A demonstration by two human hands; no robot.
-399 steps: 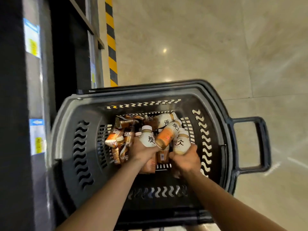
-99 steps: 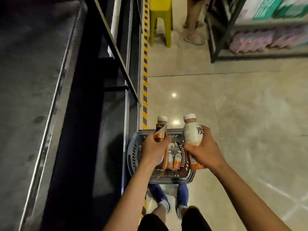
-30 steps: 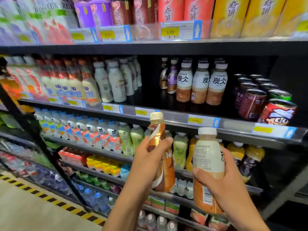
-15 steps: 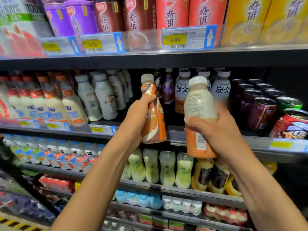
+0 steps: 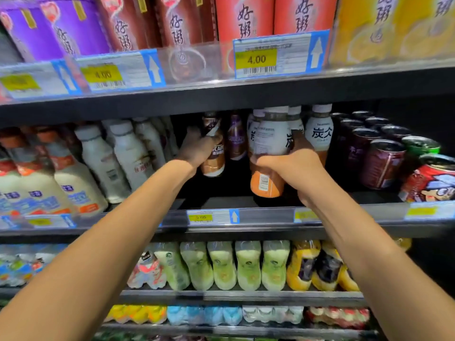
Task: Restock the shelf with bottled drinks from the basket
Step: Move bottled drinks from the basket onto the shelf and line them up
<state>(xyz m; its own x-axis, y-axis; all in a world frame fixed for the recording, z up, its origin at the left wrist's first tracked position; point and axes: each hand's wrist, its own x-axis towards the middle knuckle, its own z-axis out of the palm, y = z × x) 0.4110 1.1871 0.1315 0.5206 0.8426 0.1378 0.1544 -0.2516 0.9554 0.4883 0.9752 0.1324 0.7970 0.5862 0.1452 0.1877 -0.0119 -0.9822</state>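
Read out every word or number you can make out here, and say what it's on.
"4.00": yellow price tag, top rail.
"好粥": red can.
"炭仌": white bottle on shelf.
"SCAFE": brown bottle in left hand.
"5.00": lower price tag, faint.
Too blurred: orange-based bottle in right hand, other tags.

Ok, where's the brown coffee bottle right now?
The coffee bottle is centre in the head view, gripped by the left hand inside the shelf, just left of a purple bottle; the right hand holds a white-and-orange bottle further right.
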